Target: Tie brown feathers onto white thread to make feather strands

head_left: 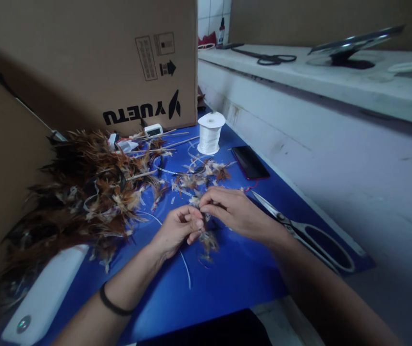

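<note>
Close together above the blue table, my left hand (180,228) and my right hand (223,206) both pinch a short string of brown and cream feathers (209,241). Its lower end hangs below my fingers and is blurred. The exact spot where the fingertips grip is partly hidden. More loose feathers (216,169) lie just beyond my hands, beside a clear thin cord (186,264) that passes near my left wrist. To the left spreads a large heap of brown feathers (93,192). A spool of white cord (210,137) stands upright farther back.
Large scissors (292,223) lie by my right forearm, with a dark phone (251,162) beyond. A white oblong device (49,293) is at lower left. Cardboard boxes (83,57) wall the back and left. On the ledge (339,72) are black scissors (274,59) and a tablet-like screen (357,41).
</note>
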Demonstrator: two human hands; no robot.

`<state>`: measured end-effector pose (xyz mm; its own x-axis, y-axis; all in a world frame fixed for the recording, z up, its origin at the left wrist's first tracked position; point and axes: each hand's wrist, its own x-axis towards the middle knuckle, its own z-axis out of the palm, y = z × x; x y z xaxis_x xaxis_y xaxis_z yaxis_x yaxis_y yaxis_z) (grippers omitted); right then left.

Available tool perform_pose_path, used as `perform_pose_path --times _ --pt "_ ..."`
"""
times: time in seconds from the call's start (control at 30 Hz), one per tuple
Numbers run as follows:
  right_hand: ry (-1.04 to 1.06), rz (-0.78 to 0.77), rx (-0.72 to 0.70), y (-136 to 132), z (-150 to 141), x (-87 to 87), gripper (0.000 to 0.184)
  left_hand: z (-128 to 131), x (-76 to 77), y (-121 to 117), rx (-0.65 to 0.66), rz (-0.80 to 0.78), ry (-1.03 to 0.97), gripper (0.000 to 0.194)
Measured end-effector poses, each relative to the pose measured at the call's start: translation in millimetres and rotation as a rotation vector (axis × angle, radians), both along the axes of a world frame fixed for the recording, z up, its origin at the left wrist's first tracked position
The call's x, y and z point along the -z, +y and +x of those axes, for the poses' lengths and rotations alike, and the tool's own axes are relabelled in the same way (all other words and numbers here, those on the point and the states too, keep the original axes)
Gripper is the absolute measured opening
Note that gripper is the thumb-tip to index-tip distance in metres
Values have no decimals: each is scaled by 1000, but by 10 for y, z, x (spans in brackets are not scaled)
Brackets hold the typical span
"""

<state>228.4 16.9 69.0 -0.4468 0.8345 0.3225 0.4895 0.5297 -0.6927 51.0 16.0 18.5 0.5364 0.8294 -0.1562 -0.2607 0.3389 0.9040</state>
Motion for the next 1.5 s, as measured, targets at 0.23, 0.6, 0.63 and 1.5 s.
perform_pose_path --times 0.23,0.6,0.63,1.5 --pt "34 -25 -12 33 -129 -29 14 -19 8 -4 36 41 -37 21" --pt "362 -593 -87 65 2 214 18 -33 36 42 -28 -55 -172 22" --pt "374 -629 -112 60 4 215 17 -31 34 41 -29 -58 -175 22" --pt "408 -695 -186 55 20 246 16 -25 63 42 -2 -48 -145 24"
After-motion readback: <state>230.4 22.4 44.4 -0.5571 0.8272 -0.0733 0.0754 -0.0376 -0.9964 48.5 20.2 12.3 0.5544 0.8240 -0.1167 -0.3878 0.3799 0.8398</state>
